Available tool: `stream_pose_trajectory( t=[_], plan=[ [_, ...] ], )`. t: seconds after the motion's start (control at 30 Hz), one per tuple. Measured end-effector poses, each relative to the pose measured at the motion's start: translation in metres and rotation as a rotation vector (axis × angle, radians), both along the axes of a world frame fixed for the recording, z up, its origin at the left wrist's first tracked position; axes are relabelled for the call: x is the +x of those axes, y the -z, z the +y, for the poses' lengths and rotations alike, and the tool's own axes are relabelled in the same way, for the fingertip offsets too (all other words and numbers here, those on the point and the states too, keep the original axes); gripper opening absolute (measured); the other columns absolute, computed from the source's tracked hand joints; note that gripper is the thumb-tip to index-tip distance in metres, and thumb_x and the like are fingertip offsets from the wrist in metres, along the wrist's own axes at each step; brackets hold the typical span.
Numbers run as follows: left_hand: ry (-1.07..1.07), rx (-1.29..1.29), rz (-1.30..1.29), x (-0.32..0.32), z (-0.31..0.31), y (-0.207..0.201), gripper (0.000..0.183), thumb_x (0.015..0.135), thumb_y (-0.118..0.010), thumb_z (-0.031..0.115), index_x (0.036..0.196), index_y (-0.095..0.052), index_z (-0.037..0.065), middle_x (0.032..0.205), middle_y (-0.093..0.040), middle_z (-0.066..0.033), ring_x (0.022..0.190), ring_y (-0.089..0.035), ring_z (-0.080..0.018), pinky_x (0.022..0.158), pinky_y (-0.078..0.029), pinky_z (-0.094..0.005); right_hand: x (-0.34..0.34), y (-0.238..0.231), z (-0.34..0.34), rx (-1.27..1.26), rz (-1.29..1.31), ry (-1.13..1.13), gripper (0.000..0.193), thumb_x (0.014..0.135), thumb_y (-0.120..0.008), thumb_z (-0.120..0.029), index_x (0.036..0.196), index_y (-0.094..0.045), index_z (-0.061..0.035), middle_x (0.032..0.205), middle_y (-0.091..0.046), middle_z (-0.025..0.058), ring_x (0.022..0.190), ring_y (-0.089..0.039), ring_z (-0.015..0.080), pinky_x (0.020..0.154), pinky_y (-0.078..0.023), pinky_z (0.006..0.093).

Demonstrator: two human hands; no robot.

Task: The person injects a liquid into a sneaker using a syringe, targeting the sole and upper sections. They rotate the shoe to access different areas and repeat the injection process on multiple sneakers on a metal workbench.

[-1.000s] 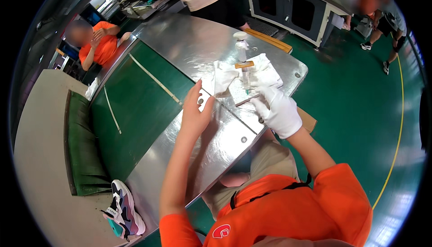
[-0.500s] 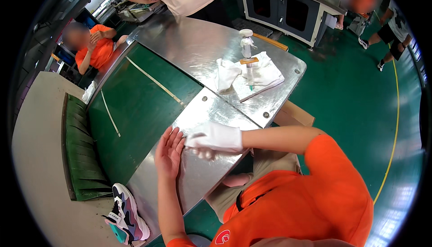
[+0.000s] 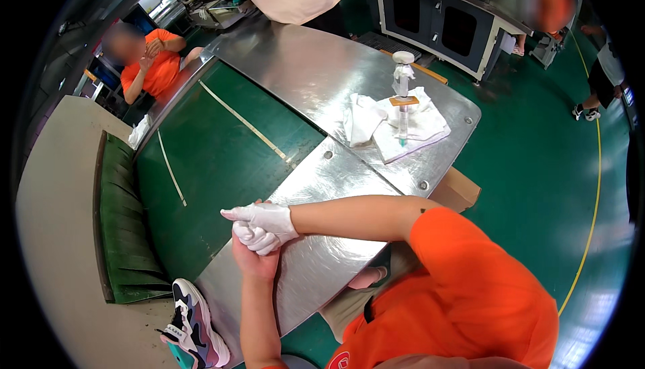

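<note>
My right hand (image 3: pixel 261 226) wears a white glove. Its fingers are curled against my left hand (image 3: pixel 254 260), and its thumb points out to the left. The left hand is bare, palm turned up beneath the glove. Most of its fingers are hidden behind the right hand, so their pose cannot be made out. Both hands meet above the metal tabletop (image 3: pixel 316 268), close to the edge of the green belt (image 3: pixel 222 140). At the lower left, near my left forearm, a multicoloured sneaker (image 3: pixel 195 325) rests beside the belt's end.
On the metal table's far right part, a clear bottle-like dispenser with a white top (image 3: pixel 403 87) stands by folded white cloths (image 3: pixel 423 124). A green flap curtain (image 3: pixel 124 228) borders the belt on the left. A cardboard box (image 3: pixel 460 191) is below the table. Several other people are around.
My gloved right hand has moved left onto my bare left hand, its fingers now curled there. The left fingers, spread before, are now mostly covered. The whole view has shifted slightly.
</note>
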State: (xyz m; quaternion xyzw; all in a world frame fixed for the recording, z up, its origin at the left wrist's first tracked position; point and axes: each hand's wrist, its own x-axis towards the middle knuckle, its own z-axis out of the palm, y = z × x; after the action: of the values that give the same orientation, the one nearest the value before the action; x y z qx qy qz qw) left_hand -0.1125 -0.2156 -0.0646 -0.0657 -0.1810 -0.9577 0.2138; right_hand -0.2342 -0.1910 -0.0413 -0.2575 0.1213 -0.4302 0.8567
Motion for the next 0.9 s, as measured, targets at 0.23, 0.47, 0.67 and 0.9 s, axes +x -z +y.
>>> stream_pose_trajectory(
  t=[0.23,0.47,0.67,0.9],
  plan=[
    [-0.559,-0.017,-0.622,-0.012,0.031,-0.022,0.052,0.101,-0.035,0.039,0.129,-0.049,-0.002,0.126,-0.057,-0.0179,0.117,-0.055,-0.0283,0.104,-0.042,-0.0407,-0.005,-0.006,0.008,0.056,0.114,-0.001,0.065,0.098,-0.045,-0.055,0.052,-0.043,-0.0096,0.040,-0.030,-0.0012,0.028,-0.024,0.0102,0.031,-0.015,0.0242],
    [-0.478,0.013,-0.564,-0.009,0.026,-0.017,0.049,0.102,-0.036,0.040,0.129,-0.050,0.001,0.128,-0.057,-0.0159,0.118,-0.056,-0.0298,0.104,-0.044,-0.0427,-0.005,0.002,0.000,0.023,0.066,-0.075,0.062,0.098,-0.046,-0.054,0.054,-0.047,-0.0100,0.040,-0.032,0.0006,0.029,-0.026,0.0129,0.033,-0.018,0.0269],
    [-0.466,0.048,-0.558,-0.004,0.022,-0.010,0.055,0.101,-0.035,0.044,0.128,-0.051,-0.001,0.129,-0.057,-0.0182,0.120,-0.056,-0.0305,0.105,-0.043,-0.0442,-0.009,-0.003,0.000,0.062,0.071,-0.125,0.064,0.102,-0.040,-0.050,0.051,-0.046,-0.0110,0.040,-0.030,-0.0027,0.030,-0.028,0.0112,0.033,-0.021,0.0262],
    [-0.469,0.056,-0.586,-0.006,0.022,-0.007,0.054,0.102,-0.034,0.042,0.122,-0.055,-0.003,0.121,-0.060,-0.0195,0.112,-0.059,-0.0305,0.101,-0.046,-0.0421,-0.013,-0.005,0.002,0.005,0.071,-0.125,0.058,0.101,-0.045,-0.047,0.058,-0.051,-0.0084,0.042,-0.031,-0.0008,0.032,-0.029,0.0131,0.034,-0.023,0.0279]
  ],
)
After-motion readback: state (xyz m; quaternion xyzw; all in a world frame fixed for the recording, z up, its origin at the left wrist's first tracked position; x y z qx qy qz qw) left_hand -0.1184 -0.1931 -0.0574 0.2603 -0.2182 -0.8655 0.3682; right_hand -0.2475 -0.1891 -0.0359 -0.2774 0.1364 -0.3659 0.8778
